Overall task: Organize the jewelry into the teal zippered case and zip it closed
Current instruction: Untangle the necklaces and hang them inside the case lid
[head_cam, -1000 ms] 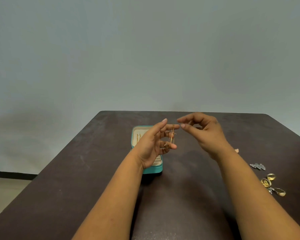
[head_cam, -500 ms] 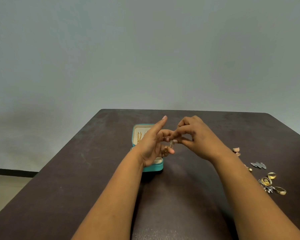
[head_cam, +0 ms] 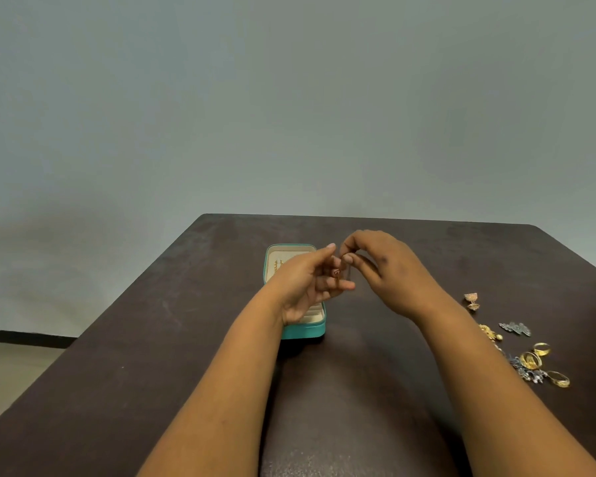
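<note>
Hands, left hand (head_cam: 305, 287) and right hand (head_cam: 382, 270), pinch small earring (head_cam: 337, 272) above teal case (head_cam: 303, 330)

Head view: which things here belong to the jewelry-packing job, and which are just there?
Job:
teal case, open
small gold piece pinched between left hand and right hand
loose jewelry on the table's right side

Just there:
dark table
grey wall

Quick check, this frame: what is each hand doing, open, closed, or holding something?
Left hand: holds a small gold jewelry piece in its fingers.
Right hand: fingertips pinch the top of the same piece.
</note>
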